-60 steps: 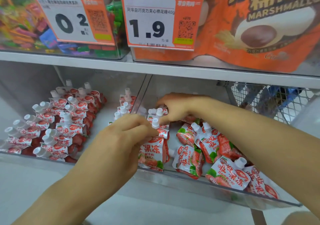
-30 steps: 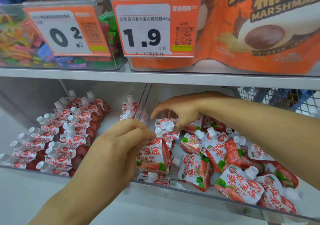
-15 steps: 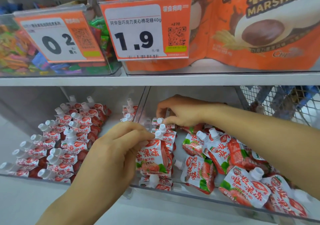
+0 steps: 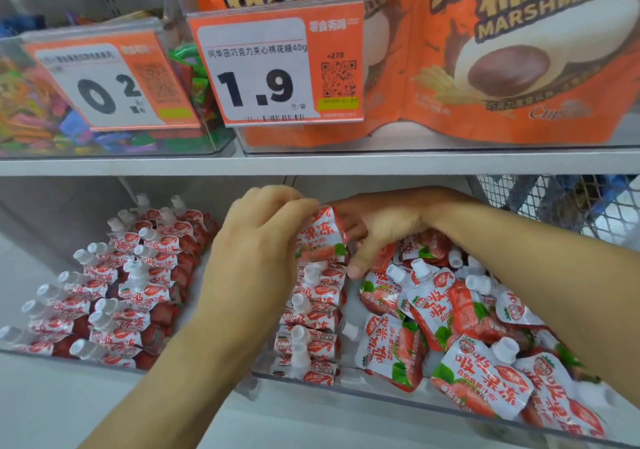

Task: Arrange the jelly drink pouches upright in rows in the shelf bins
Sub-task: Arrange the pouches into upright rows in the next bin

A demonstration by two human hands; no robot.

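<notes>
Pinching a red-and-white strawberry jelly drink pouch [image 4: 320,235] upright above the right clear plastic bin [image 4: 398,384], the left hand [image 4: 258,244] is lining it behind the standing row [image 4: 313,324], while the right hand [image 4: 377,227], fingers curled, is bracing its back.

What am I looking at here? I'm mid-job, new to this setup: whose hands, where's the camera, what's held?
There is no machine: a person works with bare hands, filmed by one camera on their head, looking forward and down at a shop shelf. The left hand has a grip on one jelly pouch, lifted above an upright row of pouches at the left of the right bin. The right hand reaches in behind it, its fingers hidden. Right of the row lie loose pouches in a heap. The left bin holds pouches already in rows. Above are price tags and marshmallow bags.
</notes>
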